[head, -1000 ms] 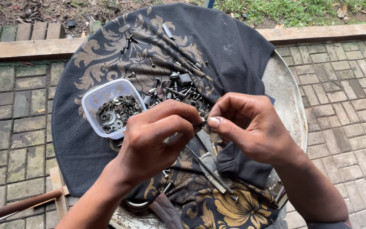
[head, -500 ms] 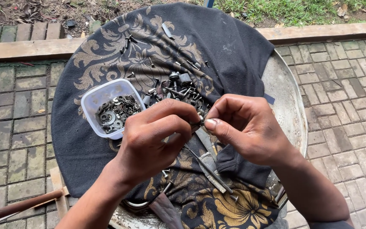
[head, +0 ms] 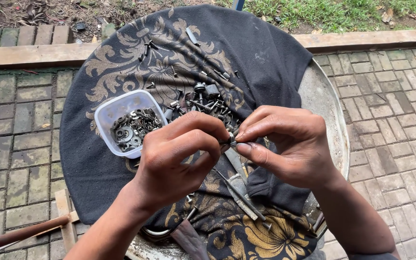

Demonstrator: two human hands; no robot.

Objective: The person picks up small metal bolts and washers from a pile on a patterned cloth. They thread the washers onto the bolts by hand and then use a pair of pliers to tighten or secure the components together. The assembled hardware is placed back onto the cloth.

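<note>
— What's over on the left, by the cloth's edge?

— A small clear plastic tub (head: 125,123), sitting on the dark patterned cloth (head: 121,62). It's part full of dark metal washers and rings (head: 133,129), heaped loosely.

— And the hands?

— The left hand (head: 179,159) hovers just right of the tub, fingers curled in, thumb and fingertips pressed onto a small metal fastener (head: 230,140). The right hand (head: 285,144) meets it from the other side, thumb and forefinger pinching the same piece. So the fastener sits right between the two sets of fingertips, above the cloth.

— Can you tell what kind of piece it is?

— Too small and mostly covered; just a bit of grey metal shows.

— Anything around them?

— Behind the hands lies a loose pile of bolts and screws (head: 203,103) on the cloth. Below the hands, a couple of slim metal tools (head: 239,192). The cloth covers a round metal tray (head: 326,110), whose bare rim shows on the right, over brick paving (head: 391,120).
</note>
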